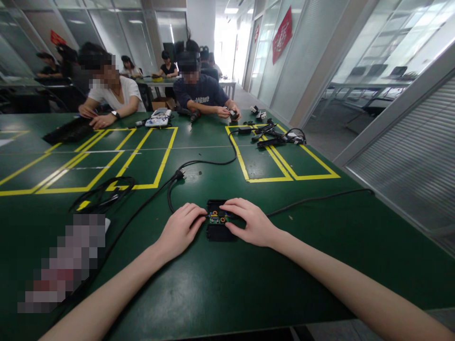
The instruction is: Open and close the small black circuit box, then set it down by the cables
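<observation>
Gently, steady the circuit board (214, 219) between the black casing halves (220, 232), twelve and six o'clock; left hand (183, 225) pinches the cord (169, 195) at nine, right hand (254, 220) spreads at three, its hold unclear.

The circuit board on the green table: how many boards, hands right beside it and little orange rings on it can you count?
Circuit board: 1
Hands (left hand, right hand): 2
Orange rings (upper ring, lower ring): 2
Total: 5
</observation>
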{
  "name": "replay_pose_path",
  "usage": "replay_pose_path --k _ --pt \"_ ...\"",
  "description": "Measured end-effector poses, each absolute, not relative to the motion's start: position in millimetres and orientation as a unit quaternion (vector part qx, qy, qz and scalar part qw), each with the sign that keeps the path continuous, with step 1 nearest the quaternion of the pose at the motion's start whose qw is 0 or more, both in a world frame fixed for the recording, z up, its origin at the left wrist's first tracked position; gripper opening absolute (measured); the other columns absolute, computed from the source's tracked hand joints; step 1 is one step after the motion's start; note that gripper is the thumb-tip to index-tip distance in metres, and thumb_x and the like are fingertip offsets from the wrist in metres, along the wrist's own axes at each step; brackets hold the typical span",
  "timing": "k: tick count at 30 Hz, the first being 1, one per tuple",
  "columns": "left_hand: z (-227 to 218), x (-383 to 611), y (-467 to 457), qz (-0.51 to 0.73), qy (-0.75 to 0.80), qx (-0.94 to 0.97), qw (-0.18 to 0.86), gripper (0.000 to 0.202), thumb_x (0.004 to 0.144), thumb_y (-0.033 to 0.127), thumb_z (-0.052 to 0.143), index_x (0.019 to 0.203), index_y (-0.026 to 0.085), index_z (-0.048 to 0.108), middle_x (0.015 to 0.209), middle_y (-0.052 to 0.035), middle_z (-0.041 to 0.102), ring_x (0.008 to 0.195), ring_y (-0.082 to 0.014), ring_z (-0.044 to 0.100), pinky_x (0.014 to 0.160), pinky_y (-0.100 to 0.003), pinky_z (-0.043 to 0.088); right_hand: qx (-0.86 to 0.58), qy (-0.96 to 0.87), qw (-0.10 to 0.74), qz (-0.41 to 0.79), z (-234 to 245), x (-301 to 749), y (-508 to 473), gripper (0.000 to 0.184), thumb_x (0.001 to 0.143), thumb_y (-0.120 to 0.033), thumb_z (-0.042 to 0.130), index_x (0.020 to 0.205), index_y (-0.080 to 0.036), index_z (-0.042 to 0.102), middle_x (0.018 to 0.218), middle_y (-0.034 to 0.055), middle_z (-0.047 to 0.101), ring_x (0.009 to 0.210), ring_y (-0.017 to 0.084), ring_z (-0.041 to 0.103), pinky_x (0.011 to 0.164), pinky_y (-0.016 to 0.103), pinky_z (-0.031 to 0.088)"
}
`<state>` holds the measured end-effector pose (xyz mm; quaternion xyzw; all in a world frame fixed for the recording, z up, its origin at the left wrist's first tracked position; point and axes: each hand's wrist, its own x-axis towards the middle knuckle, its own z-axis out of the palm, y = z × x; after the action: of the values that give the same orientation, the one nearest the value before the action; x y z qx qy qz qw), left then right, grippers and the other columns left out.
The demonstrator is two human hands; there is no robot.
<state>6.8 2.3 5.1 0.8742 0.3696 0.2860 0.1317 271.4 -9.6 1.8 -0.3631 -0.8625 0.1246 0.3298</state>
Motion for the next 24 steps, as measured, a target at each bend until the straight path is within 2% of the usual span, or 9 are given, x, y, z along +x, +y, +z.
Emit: replay_pose_path --k 3,6,8,10,13,17,21,24 --pt "6 7 1 0.295 0.375 0.866 0.149 0.019 0.107 0.025 0.048 0.11 0.022 0.066 0.102 -0.0053 0.071 0.094 -0.0204 0.069 0.084 -0.032 0.057 -0.384 -0.849 0.336 0.135 5 280 -8 0.034 0.088 -0.017 0.063 0.122 -0.022 0.063 0.124 0.0118 0.066 0.094 0.023 0.069 0.083 0.038 0.058" --pt "8 7 -1 0.3 0.374 0.863 0.161 0.019 0.107 0.026 0.047 0.111 0.022 0.066 0.103 -0.0049 0.07 0.093 -0.0198 0.07 0.083 -0.031 0.057 -0.385 -0.859 0.31 0.131 7 290 -3 0.017 0.088 -0.017 0.062 0.104 -0.022 0.063 0.099 0.0063 0.069 0.074 0.018 0.063 0.071 0.033 0.053" --pt "11 7 -2 0.306 0.37 0.861 0.167 0.019 0.106 0.025 0.048 0.11 0.022 0.066 0.103 -0.0052 0.071 0.093 -0.0198 0.07 0.083 -0.031 0.057 -0.368 -0.871 0.3 0.129 8 295 -1 0.006 0.09 -0.018 0.061 0.094 -0.022 0.064 0.082 0.0028 0.067 0.072 0.019 0.061 0.07 0.033 0.05" --pt "13 7 -3 0.318 0.362 0.858 0.178 0.018 0.105 0.024 0.049 0.109 0.021 0.066 0.102 -0.0056 0.071 0.092 -0.0195 0.07 0.082 -0.031 0.057 -0.352 -0.873 0.309 0.14 9 297 -1 0.005 0.091 -0.019 0.06 0.09 -0.022 0.064 0.074 0.0012 0.065 0.067 0.018 0.06 0.067 0.031 0.047" --pt "17 7 -6 0.332 0.333 0.858 0.204 0.015 0.102 0.02 0.052 0.104 0.02 0.067 0.096 -0.0052 0.071 0.085 -0.0175 0.069 0.075 -0.028 0.055 -0.328 -0.874 0.321 0.159 12 298 -5 0.005 0.088 -0.02 0.06 0.086 -0.022 0.064 0.069 -0.0003 0.063 0.061 0.016 0.056 0.062 0.029 0.045" --pt "19 5 -9 0.308 0.299 0.872 0.233 0.013 0.097 0.018 0.055 0.098 0.02 0.068 0.089 -0.0035 0.069 0.072 -0.0144 0.065 0.064 -0.024 0.05 -0.299 -0.889 0.296 0.178 14 297 -10 0.004 0.082 -0.019 0.062 0.08 -0.022 0.062 0.064 -0.0024 0.06 0.057 0.014 0.054 0.059 0.027 0.042" --pt "17 5 -9 0.281 0.303 0.881 0.232 0.014 0.095 0.018 0.055 0.097 0.019 0.069 0.087 -0.0028 0.069 0.07 -0.014 0.065 0.063 -0.024 0.05 -0.307 -0.898 0.272 0.159 9 295 -9 0.006 0.079 -0.016 0.064 0.078 -0.022 0.062 0.062 -0.0034 0.061 0.054 0.013 0.054 0.057 0.026 0.039" --pt "15 6 -6 0.277 0.341 0.874 0.206 0.015 0.095 0.019 0.055 0.095 0.02 0.07 0.087 -0.0025 0.07 0.07 -0.0141 0.064 0.062 -0.024 0.049 -0.317 -0.9 0.273 0.126 6 294 -6 0.005 0.082 -0.016 0.064 0.082 -0.021 0.064 0.066 -0.0016 0.064 0.057 0.014 0.058 0.058 0.026 0.039"
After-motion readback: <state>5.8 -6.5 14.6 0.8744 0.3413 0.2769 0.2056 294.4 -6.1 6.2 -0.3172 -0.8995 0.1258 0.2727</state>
